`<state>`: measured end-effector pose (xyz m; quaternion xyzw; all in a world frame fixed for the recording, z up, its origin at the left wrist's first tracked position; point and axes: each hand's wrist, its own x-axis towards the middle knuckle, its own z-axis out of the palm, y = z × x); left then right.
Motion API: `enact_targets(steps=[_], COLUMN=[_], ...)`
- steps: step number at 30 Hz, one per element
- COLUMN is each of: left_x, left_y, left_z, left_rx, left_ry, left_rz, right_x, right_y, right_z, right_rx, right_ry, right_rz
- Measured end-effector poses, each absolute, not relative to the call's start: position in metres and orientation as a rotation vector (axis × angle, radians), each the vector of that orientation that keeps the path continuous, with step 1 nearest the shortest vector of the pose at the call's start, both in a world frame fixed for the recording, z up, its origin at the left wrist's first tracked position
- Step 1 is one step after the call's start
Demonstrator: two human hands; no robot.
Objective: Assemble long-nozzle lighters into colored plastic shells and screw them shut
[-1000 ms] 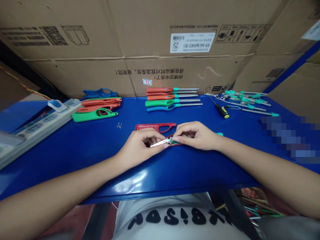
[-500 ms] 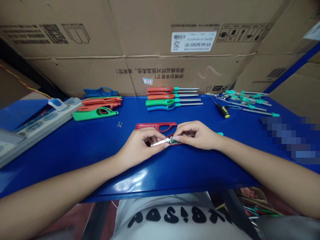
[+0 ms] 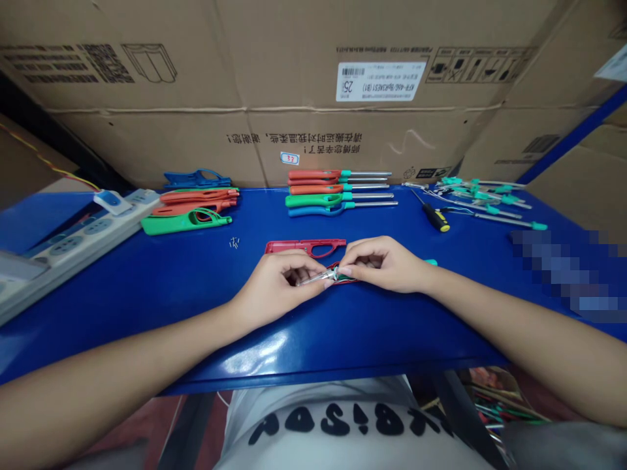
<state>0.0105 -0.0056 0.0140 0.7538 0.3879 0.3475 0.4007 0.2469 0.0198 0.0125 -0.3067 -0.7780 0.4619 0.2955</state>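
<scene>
Cannot see most of the lower red lighter casing point(image 3: 349, 281) beneath the right hand point(image 3: 385, 264), centre frame, nor the end of the power strip point(image 3: 82, 236) past the left edge; cannot count the screws point(image 3: 234, 243), centre-left.

Both forearms reach inward over the counter point(image 3: 343, 339), the left arm point(image 3: 157, 356) crossing its near edge from the left, the right arm point(image 3: 509, 320) from the right. Above the counter's middle, the left hand point(image 3: 279, 281) pinches, thumb extended; beside it, the right hand point(image 3: 382, 264) bends its fingers toward the thumb.
</scene>
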Motion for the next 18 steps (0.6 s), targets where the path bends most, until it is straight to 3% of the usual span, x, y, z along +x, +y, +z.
enact_targets(steps=[8, 18], left_x=[0.0127, 0.0067], left_y=[-0.0068, -0.0028], left_z=[0.0146, 0.0122], left_rx=[1.870, 1.903], left_ry=[1.014, 1.014], left_rz=[0.874, 0.851], right_x=[0.2430, 0.2443], right_y=[0.0181, 0.0253], right_z=[0.0141, 0.0182], right_rx=[-0.858, -1.013], right_ry=[-2.068, -1.830], right_rz=[1.233, 1.483])
